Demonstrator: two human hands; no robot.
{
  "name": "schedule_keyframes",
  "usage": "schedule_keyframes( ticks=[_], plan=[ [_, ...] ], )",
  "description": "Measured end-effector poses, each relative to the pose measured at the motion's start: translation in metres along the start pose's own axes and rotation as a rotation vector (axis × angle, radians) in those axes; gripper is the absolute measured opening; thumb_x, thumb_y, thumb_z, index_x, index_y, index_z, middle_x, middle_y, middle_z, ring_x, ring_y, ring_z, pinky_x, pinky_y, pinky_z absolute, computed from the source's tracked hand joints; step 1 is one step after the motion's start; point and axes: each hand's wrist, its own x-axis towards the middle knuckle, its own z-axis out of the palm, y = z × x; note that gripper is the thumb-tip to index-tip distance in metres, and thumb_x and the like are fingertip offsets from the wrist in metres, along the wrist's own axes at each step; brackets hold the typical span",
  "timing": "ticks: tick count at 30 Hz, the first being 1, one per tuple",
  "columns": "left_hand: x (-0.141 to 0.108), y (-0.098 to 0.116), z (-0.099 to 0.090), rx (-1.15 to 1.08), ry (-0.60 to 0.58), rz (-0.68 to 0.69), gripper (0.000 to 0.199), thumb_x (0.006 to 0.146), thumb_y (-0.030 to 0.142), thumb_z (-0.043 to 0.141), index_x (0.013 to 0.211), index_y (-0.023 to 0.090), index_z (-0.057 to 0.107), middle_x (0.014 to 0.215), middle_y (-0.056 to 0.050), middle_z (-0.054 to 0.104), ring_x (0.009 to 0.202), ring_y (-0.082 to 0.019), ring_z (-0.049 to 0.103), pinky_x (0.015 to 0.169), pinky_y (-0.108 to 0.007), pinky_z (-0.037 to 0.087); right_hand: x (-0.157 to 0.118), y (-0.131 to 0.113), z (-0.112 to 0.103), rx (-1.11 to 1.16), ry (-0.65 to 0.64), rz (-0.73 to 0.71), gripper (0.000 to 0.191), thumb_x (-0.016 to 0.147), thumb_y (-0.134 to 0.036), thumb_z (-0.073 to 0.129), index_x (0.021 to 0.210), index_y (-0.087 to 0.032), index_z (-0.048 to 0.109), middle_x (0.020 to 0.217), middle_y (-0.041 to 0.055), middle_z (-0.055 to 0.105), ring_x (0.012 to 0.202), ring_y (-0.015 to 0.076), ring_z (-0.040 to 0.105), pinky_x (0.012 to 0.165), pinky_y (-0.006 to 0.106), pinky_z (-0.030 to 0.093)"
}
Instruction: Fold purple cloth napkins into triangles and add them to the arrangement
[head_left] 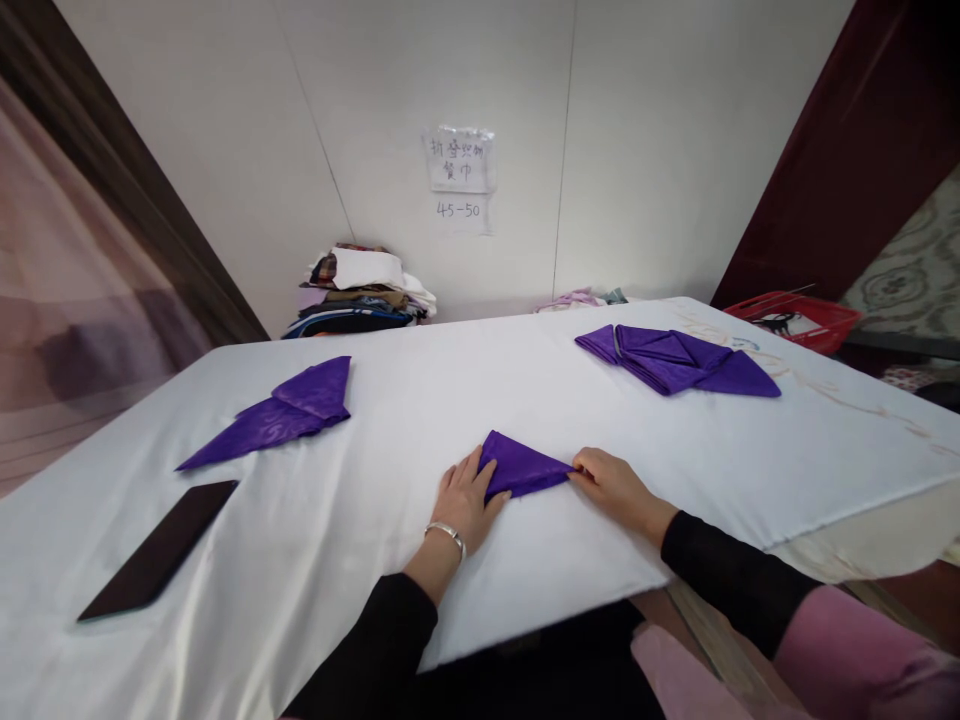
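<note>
A purple cloth napkin (523,467), folded into a narrow triangle, lies near the front of the white-covered table (420,400). My left hand (469,500) rests flat on its left end, fingers apart, with a silver bracelet at the wrist. At the right, my right hand (609,482) pinches the napkin's pointed corner between thumb and fingers. The napkin's left edge is partly hidden under my left fingers.
Folded purple napkins (292,408) lie at the left, and more folded purple napkins (667,358) at the back right. A dark flat rectangular object (159,550) is at the front left. Behind the table sit a pile of folded cloths (364,290) and a red basket (806,320).
</note>
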Motion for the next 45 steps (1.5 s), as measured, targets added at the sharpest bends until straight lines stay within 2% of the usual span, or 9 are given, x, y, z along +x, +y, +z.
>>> schedule_keyframes(
  ticks=[11,18,23,31,36,45],
  plan=[
    [-0.001,0.0,0.001,0.041,-0.005,0.001,0.046,0.088,0.041,0.039,0.127,0.02,0.047,0.142,-0.011,0.036,0.128,-0.025,0.036,0.105,-0.045,0.028,0.005,0.008,-0.005,0.142,-0.083,-0.094,0.021,0.088,-0.02,0.04,0.095,-0.023,0.06,0.091,0.0027,0.061,0.086,0.0165,0.056,0.076,0.03,0.045],
    [-0.001,-0.005,0.006,0.018,0.041,0.022,0.044,0.087,0.04,0.041,0.126,0.021,0.048,0.141,-0.011,0.037,0.126,-0.026,0.038,0.104,-0.048,0.03,0.004,0.006,-0.001,-0.003,-0.039,-0.007,0.021,0.088,-0.022,0.039,0.084,-0.023,0.059,0.086,0.0023,0.059,0.081,0.0161,0.055,0.071,0.03,0.046],
    [-0.001,-0.004,0.006,0.034,0.007,0.019,0.047,0.088,0.04,0.039,0.128,0.018,0.046,0.142,-0.013,0.035,0.128,-0.027,0.036,0.105,-0.048,0.028,0.001,0.005,0.001,-0.101,-0.028,0.005,0.022,0.089,-0.02,0.036,0.08,-0.022,0.057,0.082,0.0031,0.057,0.078,0.0168,0.053,0.069,0.03,0.044],
    [-0.001,-0.005,0.007,0.036,0.021,0.027,0.046,0.088,0.039,0.037,0.128,0.019,0.046,0.143,-0.012,0.035,0.128,-0.026,0.035,0.105,-0.049,0.028,0.005,0.006,-0.001,-0.05,-0.053,-0.016,0.018,0.089,-0.024,0.04,0.085,-0.023,0.058,0.088,0.003,0.058,0.082,0.0167,0.054,0.072,0.03,0.045],
    [-0.002,-0.002,0.004,0.038,-0.022,0.003,0.048,0.088,0.04,0.036,0.13,0.017,0.044,0.144,-0.013,0.032,0.129,-0.027,0.034,0.106,-0.048,0.027,0.008,0.006,0.001,-0.093,-0.057,-0.024,0.021,0.089,-0.021,0.037,0.082,-0.022,0.057,0.084,0.0033,0.057,0.08,0.0173,0.053,0.069,0.03,0.044],
    [-0.004,0.005,-0.004,0.034,-0.066,-0.023,0.049,0.088,0.04,0.037,0.131,0.018,0.042,0.145,-0.013,0.03,0.131,-0.027,0.03,0.106,-0.05,0.025,-0.003,0.016,-0.004,-0.062,-0.075,-0.022,0.023,0.089,-0.022,0.035,0.08,-0.023,0.056,0.084,0.0038,0.058,0.079,0.0186,0.055,0.069,0.032,0.046]
  ],
)
